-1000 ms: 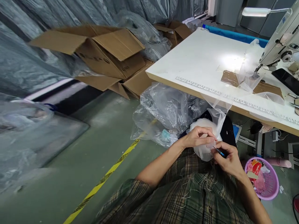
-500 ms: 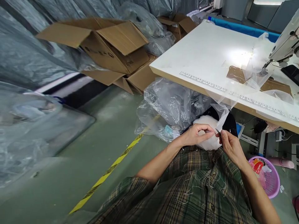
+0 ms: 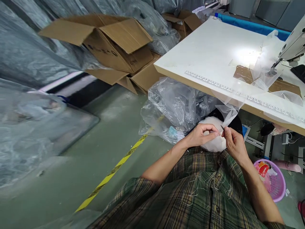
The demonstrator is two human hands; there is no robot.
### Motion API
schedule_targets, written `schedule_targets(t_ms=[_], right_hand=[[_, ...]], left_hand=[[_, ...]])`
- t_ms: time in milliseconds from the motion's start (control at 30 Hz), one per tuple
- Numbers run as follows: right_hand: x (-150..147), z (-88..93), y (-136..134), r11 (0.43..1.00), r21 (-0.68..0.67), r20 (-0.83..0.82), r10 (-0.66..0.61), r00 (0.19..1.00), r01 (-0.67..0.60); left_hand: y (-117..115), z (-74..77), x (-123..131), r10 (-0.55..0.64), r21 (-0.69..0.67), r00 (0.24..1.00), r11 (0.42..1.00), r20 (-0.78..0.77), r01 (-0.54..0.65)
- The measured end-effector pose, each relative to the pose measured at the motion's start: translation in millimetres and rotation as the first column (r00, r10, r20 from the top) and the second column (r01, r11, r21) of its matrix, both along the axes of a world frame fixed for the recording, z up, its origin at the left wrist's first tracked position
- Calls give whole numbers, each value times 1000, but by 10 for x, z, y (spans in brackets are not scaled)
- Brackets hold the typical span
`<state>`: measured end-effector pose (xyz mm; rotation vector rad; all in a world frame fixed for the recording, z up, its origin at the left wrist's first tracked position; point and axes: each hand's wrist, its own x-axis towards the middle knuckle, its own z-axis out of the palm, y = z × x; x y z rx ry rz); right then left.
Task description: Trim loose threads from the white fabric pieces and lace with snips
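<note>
A soft bundle of sheer white fabric (image 3: 213,147) lies in my lap, and a thin strip of it (image 3: 230,115) runs up to the table edge. Over the bundle, my left hand (image 3: 203,135) pinches thumb and forefinger together; whatever is between the tips is too small to make out. My right hand (image 3: 234,143) is closed around a small dark pointed tool (image 3: 222,128), its tip close to my left fingertips. Whether it is snips or tweezers cannot be seen.
A white table (image 3: 202,47) with a printed ruler edge carries a sewing machine (image 3: 292,44) and more sheer fabric (image 3: 264,70). Clear plastic bags (image 3: 173,101) bulge under it. Cardboard boxes (image 3: 119,47) sit at the back left. A purple basket (image 3: 280,187) stands to the right.
The camera view has shifted slightly. The dark tool shows a little less between my hands, which stay close together over the white bundle.
</note>
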<state>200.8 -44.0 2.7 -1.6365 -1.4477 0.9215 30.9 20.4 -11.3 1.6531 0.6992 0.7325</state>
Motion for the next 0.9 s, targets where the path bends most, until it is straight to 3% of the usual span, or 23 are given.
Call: schedule_targets(t_ms=[133, 333, 467, 533, 700, 767, 833, 900], right_hand=[[6, -43, -55, 999, -1, -8, -37, 999, 37], [-48, -58, -94, 999, 20, -6, 30, 1000, -30], [-59, -128, -60, 997, 31, -2, -70, 998, 70], [-44, -166, -87, 990, 30, -83, -135, 987, 138], [-54, -182, -261, 999, 28, -371, -31, 928, 44], [-85, -166, -318, 997, 20, -426, -57, 903, 72], [-102, -149, -346, 993, -23, -496, -114, 861, 119], [-92, -131, -348, 986, -96, -588, -168, 791, 138]], left_hand=[[9, 25, 1, 51, -44, 999, 998, 2, -51], [16, 69, 2, 2, -9, 1000, 1000, -16, -2], [5, 49, 5, 11, 10, 999, 1000, -48, -11], [-12, 42, 9, 38, 2, 999, 999, -36, -38], [-181, 114, 33, 178, -121, 983, 978, 53, -170], [-305, 154, 43, 259, -156, 964, 956, 57, -247], [-427, 176, 46, 339, -131, 940, 934, 35, -332], [-509, 181, 34, 415, 6, 910, 910, -5, -415]])
